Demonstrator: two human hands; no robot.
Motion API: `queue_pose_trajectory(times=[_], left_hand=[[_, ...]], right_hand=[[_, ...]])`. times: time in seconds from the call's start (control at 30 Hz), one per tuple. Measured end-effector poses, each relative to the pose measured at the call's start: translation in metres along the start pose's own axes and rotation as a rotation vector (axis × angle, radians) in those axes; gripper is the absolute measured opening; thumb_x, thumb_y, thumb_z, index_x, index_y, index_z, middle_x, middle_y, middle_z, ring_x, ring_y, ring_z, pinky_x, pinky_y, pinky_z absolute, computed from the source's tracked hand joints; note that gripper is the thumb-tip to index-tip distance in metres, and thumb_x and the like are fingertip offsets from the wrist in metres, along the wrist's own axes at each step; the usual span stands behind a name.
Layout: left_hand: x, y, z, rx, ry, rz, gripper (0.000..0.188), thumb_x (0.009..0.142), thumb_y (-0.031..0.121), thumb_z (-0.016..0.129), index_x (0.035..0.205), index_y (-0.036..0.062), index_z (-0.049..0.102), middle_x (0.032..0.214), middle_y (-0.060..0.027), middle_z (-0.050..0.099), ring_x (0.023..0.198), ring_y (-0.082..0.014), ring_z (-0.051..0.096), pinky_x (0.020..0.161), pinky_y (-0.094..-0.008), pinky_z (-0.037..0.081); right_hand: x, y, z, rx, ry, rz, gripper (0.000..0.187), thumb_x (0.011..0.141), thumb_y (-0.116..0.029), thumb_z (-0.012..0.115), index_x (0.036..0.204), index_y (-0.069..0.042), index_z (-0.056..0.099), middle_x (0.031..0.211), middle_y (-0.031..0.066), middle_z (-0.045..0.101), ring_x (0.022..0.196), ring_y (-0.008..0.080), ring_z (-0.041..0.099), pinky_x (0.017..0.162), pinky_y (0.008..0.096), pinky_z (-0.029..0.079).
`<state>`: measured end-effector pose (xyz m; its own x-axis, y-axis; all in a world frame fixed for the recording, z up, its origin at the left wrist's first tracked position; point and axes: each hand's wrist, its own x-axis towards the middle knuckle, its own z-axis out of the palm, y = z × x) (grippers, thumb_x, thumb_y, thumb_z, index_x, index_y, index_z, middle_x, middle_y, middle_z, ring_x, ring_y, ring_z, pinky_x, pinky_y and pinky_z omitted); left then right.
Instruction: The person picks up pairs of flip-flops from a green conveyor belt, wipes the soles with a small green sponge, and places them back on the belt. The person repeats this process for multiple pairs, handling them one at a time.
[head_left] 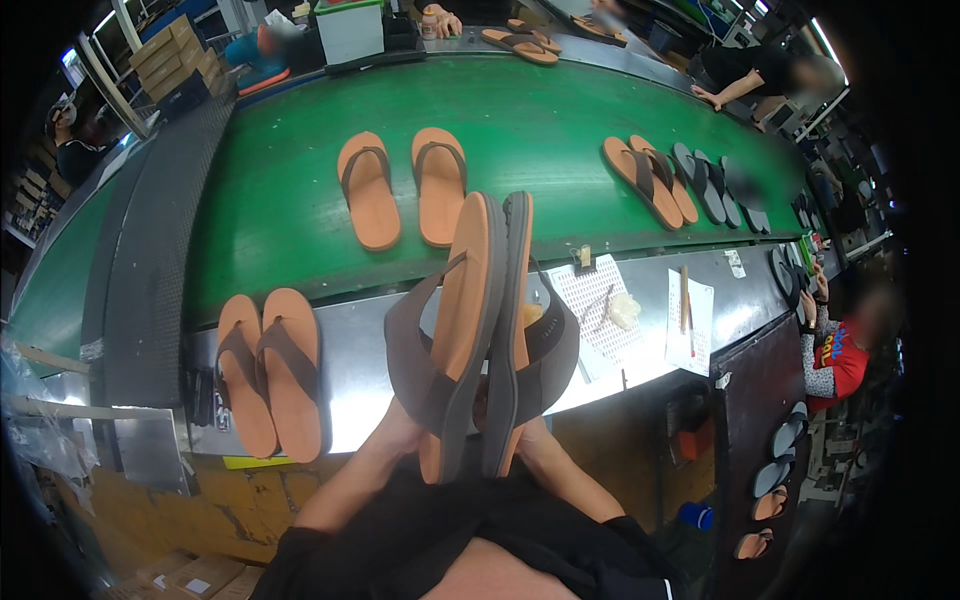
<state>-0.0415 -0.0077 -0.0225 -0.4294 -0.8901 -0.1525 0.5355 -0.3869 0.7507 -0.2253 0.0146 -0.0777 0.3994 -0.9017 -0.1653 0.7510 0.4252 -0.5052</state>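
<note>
Upright in front of me, I hold a pair of tan flip-flops with dark brown straps, their grey soles facing each other. My left hand [401,428] is closed around the heel end of the left flip-flop [462,325]. The right flip-flop [518,300] is gripped low down by my right hand [532,440]. Most of my fingers are hidden behind the straps and soles. Left of my hands, a matching pair of flip-flops [292,370] lies on the metal ledge [360,350]. Farther off, two more tan flip-flops [440,190] lie side by side on the green conveyor belt [520,120].
Printed sheets [600,300] with a clip, a crumpled clear wrapper [624,311] and a pencil [685,300] lie right of my hands. More flip-flops [650,180] sit on the belt's right. A worker in a red shirt [845,360] stands at right; others are across the belt.
</note>
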Motion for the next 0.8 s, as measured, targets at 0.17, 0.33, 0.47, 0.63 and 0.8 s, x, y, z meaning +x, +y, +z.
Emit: queue_pose_trajectory(times=[0.17, 0.33, 0.47, 0.63, 0.8], left_hand=[[0.004, 0.003, -0.002, -0.013, -0.1, 0.015, 0.056, 0.095, 0.024, 0.065, 0.14, -0.0003, 0.042, 0.117, -0.0114, 0.059, 0.099, -0.0166, 0.061, 0.079, -0.0304, 0.054], [-0.002, 0.0, -0.011, 0.014, -0.014, -0.064, 0.053, 0.098, 0.023, 0.06, 0.141, 0.0001, 0.04, 0.126, -0.0125, 0.056, 0.111, -0.0163, 0.058, 0.089, -0.0324, 0.053], [-0.003, -0.006, -0.016, -0.073, 0.088, -0.092, 0.048, 0.101, 0.024, 0.056, 0.141, 0.0009, 0.04, 0.125, -0.01, 0.057, 0.113, -0.0137, 0.055, 0.094, -0.0318, 0.05], [0.005, -0.006, -0.025, 0.222, 0.338, 0.16, 0.041, 0.102, 0.019, 0.053, 0.137, -0.0033, 0.046, 0.127, -0.0094, 0.058, 0.117, -0.0148, 0.053, 0.102, -0.0316, 0.042], [0.005, 0.016, -0.031, 0.684, 0.49, 0.502, 0.049, 0.093, 0.005, 0.063, 0.138, -0.0071, 0.046, 0.125, -0.0131, 0.062, 0.114, -0.0183, 0.058, 0.1, -0.0302, 0.043]], right_hand=[[-0.001, 0.003, 0.001, -0.107, 0.017, -0.102, 0.04, 0.095, -0.031, 0.065, 0.124, -0.006, 0.058, 0.105, 0.0017, 0.064, 0.094, 0.0092, 0.063, 0.078, 0.0261, 0.056], [-0.003, 0.002, 0.003, -0.161, 0.042, -0.112, 0.037, 0.096, -0.028, 0.063, 0.124, -0.004, 0.056, 0.105, 0.0029, 0.064, 0.094, 0.0109, 0.062, 0.078, 0.0281, 0.055], [0.0, 0.001, 0.009, -0.197, 0.286, -0.113, 0.045, 0.095, -0.027, 0.064, 0.129, -0.002, 0.05, 0.095, 0.0081, 0.064, 0.073, 0.0149, 0.065, 0.063, 0.0282, 0.057], [0.009, -0.016, 0.027, -0.532, 0.418, -0.367, 0.036, 0.1, -0.023, 0.059, 0.126, 0.002, 0.055, 0.113, 0.0072, 0.064, 0.099, 0.0137, 0.062, 0.087, 0.0288, 0.05], [0.002, -0.053, 0.04, -1.186, 0.734, -0.47, 0.042, 0.086, -0.019, 0.075, 0.122, -0.002, 0.06, 0.107, 0.0129, 0.069, 0.097, 0.0209, 0.065, 0.081, 0.0295, 0.05]])
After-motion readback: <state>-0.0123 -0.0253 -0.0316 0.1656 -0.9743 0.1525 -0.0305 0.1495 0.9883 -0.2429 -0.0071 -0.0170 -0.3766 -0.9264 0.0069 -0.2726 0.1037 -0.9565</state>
